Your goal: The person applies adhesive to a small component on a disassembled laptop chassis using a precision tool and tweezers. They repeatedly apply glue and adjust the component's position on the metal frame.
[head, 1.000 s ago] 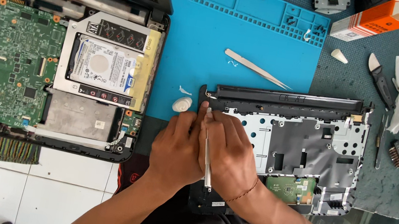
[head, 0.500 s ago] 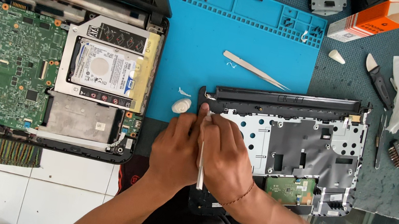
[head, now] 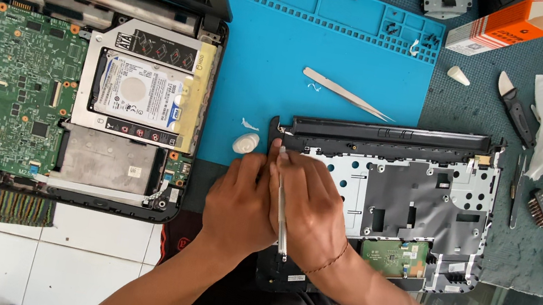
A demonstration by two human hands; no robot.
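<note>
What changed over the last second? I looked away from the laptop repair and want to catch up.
Very little. The left hand and right hand stay pressed together at the corner of the palmrest frame, the right keeping its grip on the thin metal tool, which tilted slightly more upright. The tweezers, the white pick and the opened laptop stayed put.

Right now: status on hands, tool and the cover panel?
Left hand and right hand together, gripping thin metal tool. Tip at top-left corner of laptop cover panel. Small white piece just left.
</note>
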